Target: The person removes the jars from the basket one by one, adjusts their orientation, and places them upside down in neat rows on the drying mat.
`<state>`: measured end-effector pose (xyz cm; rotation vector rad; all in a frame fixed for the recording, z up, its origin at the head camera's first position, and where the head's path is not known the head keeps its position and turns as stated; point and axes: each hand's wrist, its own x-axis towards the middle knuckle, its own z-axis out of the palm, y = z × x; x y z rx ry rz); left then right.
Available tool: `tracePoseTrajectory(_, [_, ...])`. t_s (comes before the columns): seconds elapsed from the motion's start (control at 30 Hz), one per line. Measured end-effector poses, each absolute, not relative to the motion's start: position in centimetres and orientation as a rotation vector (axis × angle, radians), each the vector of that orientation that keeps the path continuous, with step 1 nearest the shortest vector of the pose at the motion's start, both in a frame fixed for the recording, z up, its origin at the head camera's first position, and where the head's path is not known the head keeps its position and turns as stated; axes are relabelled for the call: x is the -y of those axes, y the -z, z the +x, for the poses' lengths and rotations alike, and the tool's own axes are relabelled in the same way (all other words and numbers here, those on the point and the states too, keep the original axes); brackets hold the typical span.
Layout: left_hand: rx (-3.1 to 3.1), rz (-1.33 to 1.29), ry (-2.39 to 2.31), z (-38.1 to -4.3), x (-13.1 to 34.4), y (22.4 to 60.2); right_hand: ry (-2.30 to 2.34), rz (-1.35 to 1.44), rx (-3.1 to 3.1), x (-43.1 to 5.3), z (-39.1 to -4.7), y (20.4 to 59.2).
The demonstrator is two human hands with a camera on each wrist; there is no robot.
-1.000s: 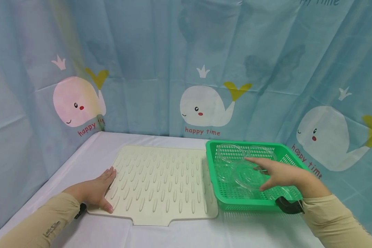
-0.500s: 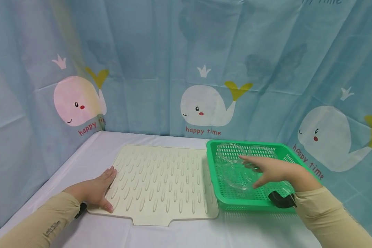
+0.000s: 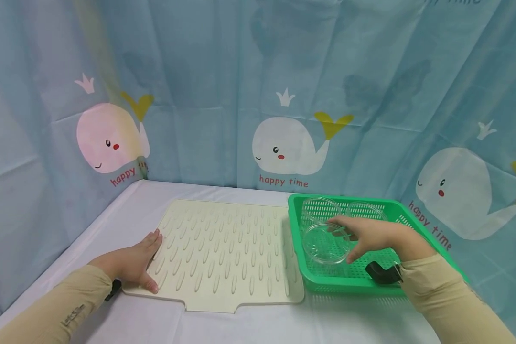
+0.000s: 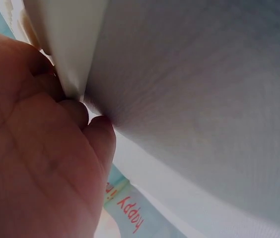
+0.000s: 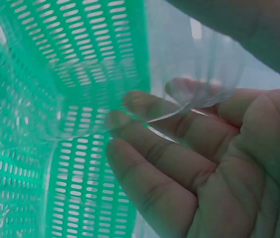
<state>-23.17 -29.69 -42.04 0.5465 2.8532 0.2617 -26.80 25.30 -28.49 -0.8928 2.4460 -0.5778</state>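
Note:
In the head view a cream board with raised oval ridges [image 3: 223, 248], like a drying mat, lies flat. My left hand [image 3: 131, 263] rests at its left edge, thumb on the front corner and fingers along the side. The left wrist view has those fingers [image 4: 100, 141] against the board's edge [image 4: 73, 54]. My right hand [image 3: 371, 235] is over a green basket [image 3: 348, 285], holding a clear round plastic bowl [image 3: 327, 244] between thumb and fingers. The right wrist view shows fingers [image 5: 155, 156] behind the bowl's clear wall [image 5: 199, 54].
Further clear bowls sit in the basket, one at the back left [image 3: 321, 209] and another at the back right [image 3: 363, 210]. White cloth [image 3: 155, 317] covers the table. A blue curtain with printed whales [image 3: 215, 95] hangs behind.
My right hand has shifted left inside the basket area, and the clear bowl has moved left with it. The left hand and the board have stayed in place.

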Motion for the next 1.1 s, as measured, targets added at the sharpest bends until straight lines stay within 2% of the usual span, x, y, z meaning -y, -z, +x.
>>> tracePoseTrajectory(0.7, [-2.859,0.535,-0.236,-23.3,29.7,42.2,0.737,-0.949,-2.243,-26.2,-28.7,30.2])
tracePoseTrajectory(1.1, [-2.85,0.547,-0.259,-22.9,29.4,41.6,0.803,-1.062,-2.256,-25.9,-27.8,28.4])
